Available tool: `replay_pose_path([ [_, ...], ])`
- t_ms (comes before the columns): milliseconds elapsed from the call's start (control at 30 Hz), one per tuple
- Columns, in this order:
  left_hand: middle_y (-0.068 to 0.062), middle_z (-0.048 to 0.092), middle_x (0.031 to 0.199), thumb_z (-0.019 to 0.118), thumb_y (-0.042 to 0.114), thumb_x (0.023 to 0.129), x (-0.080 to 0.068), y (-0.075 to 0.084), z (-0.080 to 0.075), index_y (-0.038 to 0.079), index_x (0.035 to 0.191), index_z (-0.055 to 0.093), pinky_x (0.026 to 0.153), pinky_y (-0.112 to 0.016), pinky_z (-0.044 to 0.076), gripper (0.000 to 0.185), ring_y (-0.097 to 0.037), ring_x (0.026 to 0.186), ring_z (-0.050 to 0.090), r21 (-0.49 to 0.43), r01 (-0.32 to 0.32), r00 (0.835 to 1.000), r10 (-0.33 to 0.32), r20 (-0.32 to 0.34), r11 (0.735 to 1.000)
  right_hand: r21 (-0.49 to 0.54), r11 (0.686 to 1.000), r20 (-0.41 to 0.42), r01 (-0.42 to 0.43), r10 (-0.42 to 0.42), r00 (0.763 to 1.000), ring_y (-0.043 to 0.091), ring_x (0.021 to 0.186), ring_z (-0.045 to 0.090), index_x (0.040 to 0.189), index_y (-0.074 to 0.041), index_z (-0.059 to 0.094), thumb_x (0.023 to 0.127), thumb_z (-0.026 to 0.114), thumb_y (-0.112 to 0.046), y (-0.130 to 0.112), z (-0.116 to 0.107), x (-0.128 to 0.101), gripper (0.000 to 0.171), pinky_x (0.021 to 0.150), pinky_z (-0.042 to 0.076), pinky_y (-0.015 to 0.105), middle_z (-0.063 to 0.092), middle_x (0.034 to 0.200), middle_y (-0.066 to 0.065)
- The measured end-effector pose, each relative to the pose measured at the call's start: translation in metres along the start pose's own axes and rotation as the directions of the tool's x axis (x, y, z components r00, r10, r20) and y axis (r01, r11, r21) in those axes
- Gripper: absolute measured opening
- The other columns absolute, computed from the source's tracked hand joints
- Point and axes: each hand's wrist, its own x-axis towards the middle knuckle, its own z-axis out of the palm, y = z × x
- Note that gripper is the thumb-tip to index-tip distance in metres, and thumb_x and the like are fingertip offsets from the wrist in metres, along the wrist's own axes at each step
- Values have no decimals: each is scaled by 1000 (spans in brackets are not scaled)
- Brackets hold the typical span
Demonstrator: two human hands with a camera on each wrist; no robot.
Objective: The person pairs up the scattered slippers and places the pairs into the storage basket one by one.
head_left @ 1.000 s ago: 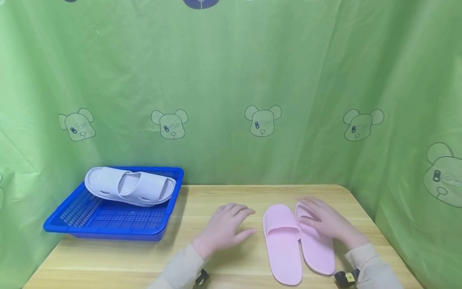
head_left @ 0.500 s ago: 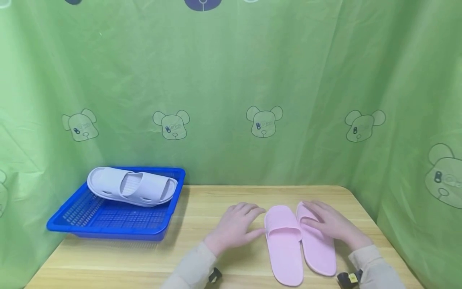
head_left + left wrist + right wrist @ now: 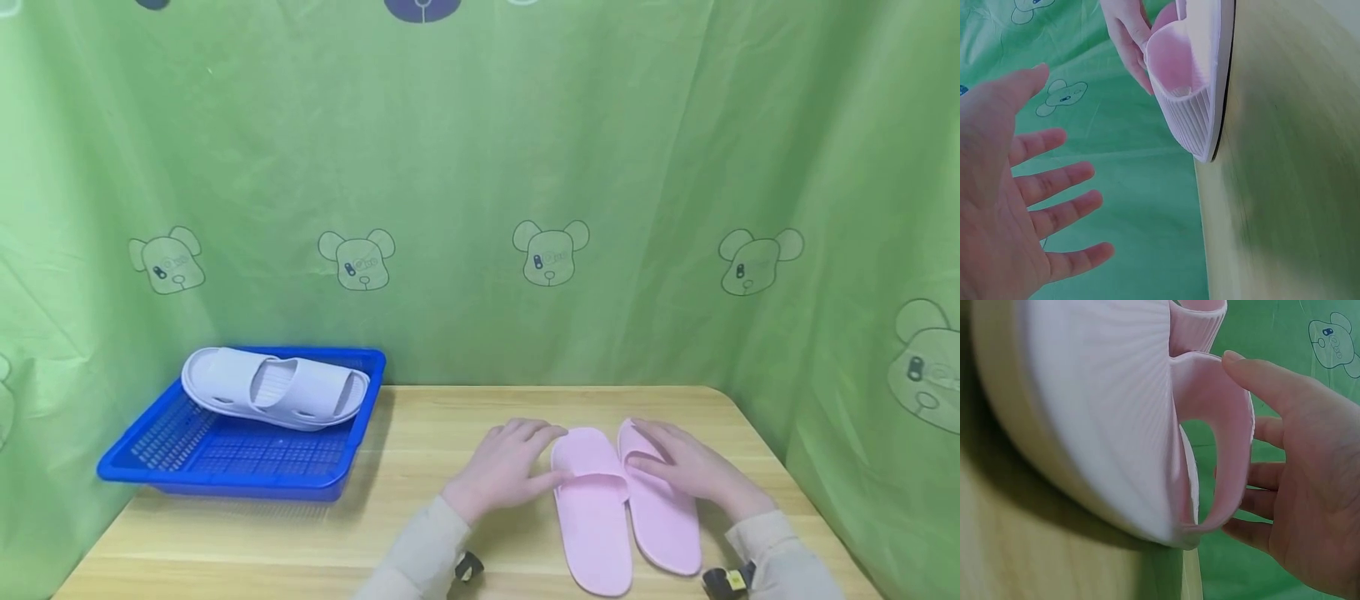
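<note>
Two pink slippers lie side by side on the wooden table [image 3: 420,417], toes away from me. My left hand [image 3: 517,462] is open with spread fingers at the left slipper's [image 3: 592,521] toe and strap edge. The left wrist view shows this hand [image 3: 1016,206] still a little apart from the slipper [image 3: 1191,81]. My right hand [image 3: 678,462] lies flat over the right slipper [image 3: 667,525]. In the right wrist view its thumb [image 3: 1254,378] touches the strap [image 3: 1229,425], and the fingers lie along the strap's far side.
A blue mesh tray [image 3: 225,454] stands at the table's back left, with a pair of pale lilac slippers [image 3: 273,387] across its rear rim. A green curtain with bear prints [image 3: 551,250] closes off the back and sides.
My left hand has slid right across the table up to the left pink slipper. The right hand has stayed on the right slipper.
</note>
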Motion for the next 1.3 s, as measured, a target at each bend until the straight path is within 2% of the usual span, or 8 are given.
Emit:
replay_pose_path([
  [200, 3, 52, 143, 46, 64, 93, 3, -1, 6, 29, 145, 43, 105, -44, 46, 63, -18, 132, 49, -42, 28, 999, -27, 24, 999, 8, 1000, 2, 0, 0, 1000, 53, 128, 44, 144, -1, 42, 92, 60, -48, 0, 1, -1, 73, 102, 33, 71, 46, 142, 31],
  [567, 1, 52, 144, 44, 64, 94, 14, 0, 22, 29, 146, 41, 104, -41, 47, 63, -19, 131, 51, -93, 29, 997, -21, 78, 995, -5, 1000, 9, -1, 1, 1000, 52, 127, 46, 144, -2, 42, 92, 60, -49, 0, 2, 0, 72, 100, 36, 71, 48, 141, 30],
  [867, 3, 51, 145, 44, 67, 92, 22, 3, 34, 32, 146, 41, 106, -41, 46, 64, -17, 133, 49, -146, 73, 993, -59, 100, 987, -9, 1000, 13, -6, 6, 1000, 53, 127, 45, 145, -3, 42, 92, 59, -50, 0, 1, 1, 73, 100, 35, 72, 47, 142, 30],
  [1300, 4, 49, 148, 46, 67, 91, 27, 4, 45, 31, 147, 40, 108, -42, 44, 66, -17, 134, 48, -196, 106, 986, -77, 149, 975, -17, 1000, 8, 2, -2, 1000, 52, 126, 46, 144, -3, 43, 93, 59, -49, -1, 2, 1, 71, 99, 36, 71, 48, 141, 29],
])
